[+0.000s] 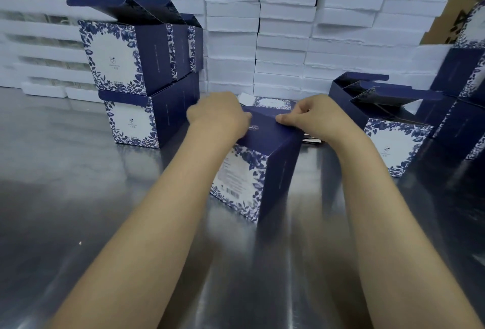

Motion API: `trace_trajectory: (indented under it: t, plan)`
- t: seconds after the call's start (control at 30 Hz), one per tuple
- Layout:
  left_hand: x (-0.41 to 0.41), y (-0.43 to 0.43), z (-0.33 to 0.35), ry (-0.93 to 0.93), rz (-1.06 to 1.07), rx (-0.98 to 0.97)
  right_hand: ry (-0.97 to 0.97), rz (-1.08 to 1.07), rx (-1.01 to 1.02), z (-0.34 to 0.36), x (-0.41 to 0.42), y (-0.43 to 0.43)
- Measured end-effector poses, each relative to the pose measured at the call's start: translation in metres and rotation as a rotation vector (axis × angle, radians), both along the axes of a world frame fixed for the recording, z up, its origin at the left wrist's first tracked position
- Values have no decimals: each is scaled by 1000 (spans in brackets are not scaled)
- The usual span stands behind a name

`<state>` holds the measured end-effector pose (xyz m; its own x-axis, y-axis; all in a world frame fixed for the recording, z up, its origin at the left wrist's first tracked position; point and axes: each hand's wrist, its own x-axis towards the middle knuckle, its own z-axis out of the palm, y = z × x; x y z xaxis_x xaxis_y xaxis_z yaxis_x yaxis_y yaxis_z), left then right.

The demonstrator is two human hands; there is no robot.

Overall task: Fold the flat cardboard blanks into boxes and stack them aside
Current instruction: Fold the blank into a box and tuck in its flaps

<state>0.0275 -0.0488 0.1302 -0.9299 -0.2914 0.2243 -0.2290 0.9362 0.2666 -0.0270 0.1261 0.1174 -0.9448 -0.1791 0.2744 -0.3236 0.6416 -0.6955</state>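
Box (252, 171) on the bench (78, 197): right hand (312, 116) grip pinching its top flap (270, 132), left hand (217, 116) grip blurred, can't tell. A lopsided push could buckle it!

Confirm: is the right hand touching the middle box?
Touching. The head view shows the right hand gripping the middle box at its top edge, thumb on the dark panel.

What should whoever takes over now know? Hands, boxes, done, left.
Left hand: rests on top of the centre box; blurred, fingers hidden.
Right hand: pinches that box's top flap.
Done: stacked boxes, two high, at left; open-lidded box at right.
Left: close the flap, stack the box aside, then fold what looks like a flat blank lying behind it.
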Motion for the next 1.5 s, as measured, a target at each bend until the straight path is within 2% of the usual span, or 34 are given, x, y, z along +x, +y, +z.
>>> trace_trajectory:
  t: [0.1,0.2,0.27,0.33,0.37,0.47,0.53,0.63,0.7,0.8,0.9,1.03,1.13,1.3,1.5]
  plan:
    - [-2,14,-2,-114,-267,42,-35,13,62,2,0,-3]
    - [-2,16,-7,-34,-433,164,-91,24,147,4,-1,-2]
    - [-1,13,-7,82,-363,167,-158,62,138,2,-2,1]
    - [-1,10,-4,158,-164,-25,-184,79,36,-3,-2,-2]
    - [0,9,-2,161,-102,-50,-169,67,-9,-6,-2,-6]
    - [-1,8,3,-21,-177,196,-136,21,-117,-12,-2,-18]
    - [-3,6,2,-122,-253,248,-196,4,-196,-12,-3,-21]
    - [-4,-2,-1,-54,-243,293,-330,12,-221,-6,0,-11]
    - [-8,-9,-5,26,-159,333,-373,55,-238,-2,3,1]
    - [-10,-12,-9,72,2,215,-363,94,-178,1,4,13]
    - [-15,-14,-13,41,-80,245,-329,101,-143,3,4,9]
    - [-18,-16,-13,-70,-215,502,-325,136,-113,1,3,4]
    - [-19,-9,-14,-73,-235,644,-355,148,-131,-1,2,2]
    - [-22,-5,-18,3,-235,654,-266,46,-192,-11,-3,-5]
    - [-24,-11,-18,3,-288,782,-385,156,-401,-22,-6,0]
